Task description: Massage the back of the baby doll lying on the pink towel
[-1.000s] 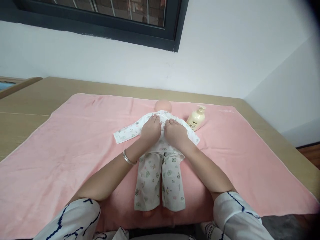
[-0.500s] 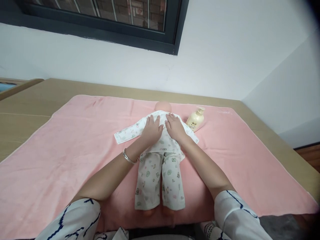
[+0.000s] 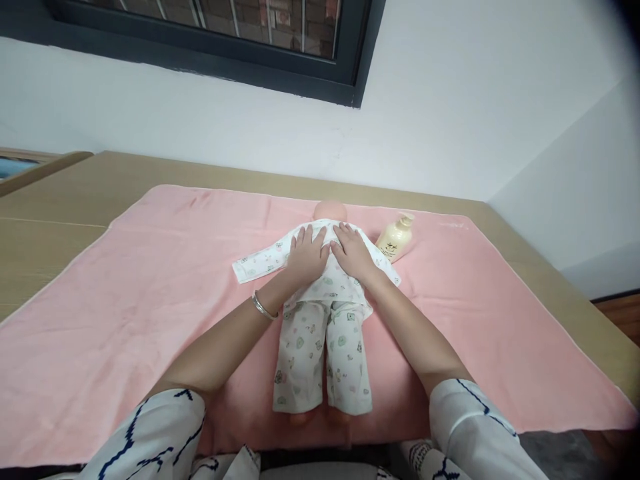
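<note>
A baby doll in a white patterned top and matching trousers lies on a pink blanket, its head away from me and its feet towards me. My left hand rests flat on the left of the doll's upper body, fingers spread. On the right of the upper body lies my right hand, also flat with fingers stretched out. Both thumbs point inward, close together but apart. One sleeve reaches out to the left; the other is partly hidden behind my right forearm. The doll's face is not visible.
A cream pump bottle tilts on the blanket just right of the doll's shoulder. The pink blanket covers most of the wooden table. Behind are a white wall and a dark-framed window.
The whole view has shifted slightly. Both hands stay on the doll's upper body, with the left fingers a little more upright. The doll and bottle keep their places.
</note>
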A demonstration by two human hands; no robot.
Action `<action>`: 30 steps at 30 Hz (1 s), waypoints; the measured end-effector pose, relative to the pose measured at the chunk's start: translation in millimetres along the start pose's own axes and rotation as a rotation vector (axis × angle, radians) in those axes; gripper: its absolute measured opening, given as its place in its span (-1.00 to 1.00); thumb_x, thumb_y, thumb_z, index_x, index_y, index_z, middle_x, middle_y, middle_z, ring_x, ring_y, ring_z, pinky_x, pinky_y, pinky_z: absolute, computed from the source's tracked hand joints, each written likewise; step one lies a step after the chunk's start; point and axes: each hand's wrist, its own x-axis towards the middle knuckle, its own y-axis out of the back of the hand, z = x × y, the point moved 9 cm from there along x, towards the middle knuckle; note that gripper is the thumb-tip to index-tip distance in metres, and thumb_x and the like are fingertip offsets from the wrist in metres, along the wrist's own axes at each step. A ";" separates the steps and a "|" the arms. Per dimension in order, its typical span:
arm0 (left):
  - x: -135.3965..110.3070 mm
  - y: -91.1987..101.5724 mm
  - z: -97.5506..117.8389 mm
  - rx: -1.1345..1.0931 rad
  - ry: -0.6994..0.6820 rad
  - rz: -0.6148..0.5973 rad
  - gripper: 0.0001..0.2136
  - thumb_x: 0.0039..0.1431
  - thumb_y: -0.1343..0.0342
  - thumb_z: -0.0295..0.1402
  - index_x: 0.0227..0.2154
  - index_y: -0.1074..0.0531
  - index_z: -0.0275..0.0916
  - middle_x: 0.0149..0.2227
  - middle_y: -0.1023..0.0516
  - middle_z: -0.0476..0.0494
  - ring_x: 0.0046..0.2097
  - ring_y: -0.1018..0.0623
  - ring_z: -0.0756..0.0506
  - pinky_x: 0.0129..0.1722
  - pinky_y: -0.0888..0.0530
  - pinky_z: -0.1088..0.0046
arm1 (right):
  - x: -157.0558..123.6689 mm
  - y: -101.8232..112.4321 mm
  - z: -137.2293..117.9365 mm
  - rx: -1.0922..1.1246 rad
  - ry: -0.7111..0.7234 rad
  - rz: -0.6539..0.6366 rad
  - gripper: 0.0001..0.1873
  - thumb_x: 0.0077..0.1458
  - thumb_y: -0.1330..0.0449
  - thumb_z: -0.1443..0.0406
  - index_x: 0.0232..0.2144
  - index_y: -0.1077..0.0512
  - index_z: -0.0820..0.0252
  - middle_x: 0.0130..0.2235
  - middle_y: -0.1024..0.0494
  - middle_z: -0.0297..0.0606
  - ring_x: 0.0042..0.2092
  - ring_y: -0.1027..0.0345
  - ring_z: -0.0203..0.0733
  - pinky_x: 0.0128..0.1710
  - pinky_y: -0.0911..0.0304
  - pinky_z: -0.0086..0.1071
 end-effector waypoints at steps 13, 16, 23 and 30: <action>16.7 -7.6 -17.3 -0.116 -0.040 -0.152 -0.42 0.33 0.07 -0.14 0.35 -0.13 -0.26 0.41 -0.01 -0.41 0.43 0.01 -0.38 0.33 0.08 -0.22 | -0.1 1.2 4.1 0.026 0.014 0.000 -0.43 0.41 0.13 0.19 0.33 -0.14 0.40 0.37 -0.09 0.02 0.41 0.12 0.07 0.38 0.15 0.00; 17.5 -11.9 -18.9 -0.120 -0.047 -0.132 -0.39 0.34 0.09 -0.11 0.35 -0.12 -0.33 0.40 -0.01 -0.47 0.43 0.01 -0.40 0.33 0.02 -0.18 | 4.3 -0.3 6.9 0.049 0.087 -0.001 -0.42 0.41 0.10 0.15 0.33 -0.15 0.37 0.37 -0.09 -0.02 0.41 0.12 -0.01 0.39 0.19 -0.06; -18.4 8.7 24.2 0.075 -0.170 -0.053 -0.52 0.24 0.08 -0.39 0.20 -0.32 -0.42 0.22 -0.31 -0.59 0.26 -0.32 -0.47 0.24 -0.21 -0.14 | -26.6 -2.5 -40.6 -0.240 0.058 -0.044 -0.40 0.25 0.06 0.41 0.28 -0.15 0.68 0.29 -0.18 0.29 0.37 0.03 0.18 0.39 0.15 -0.06; -3.0 7.8 15.9 0.108 -0.233 -0.097 -0.49 0.28 0.18 -0.36 0.25 -0.28 -0.41 0.26 -0.26 -0.57 0.27 -0.29 -0.48 0.21 -0.20 -0.19 | -19.9 0.1 -29.3 -0.174 -0.028 0.013 -0.41 0.36 0.21 0.32 0.30 -0.14 0.64 0.29 -0.20 0.23 0.36 0.01 0.17 0.36 0.08 -0.03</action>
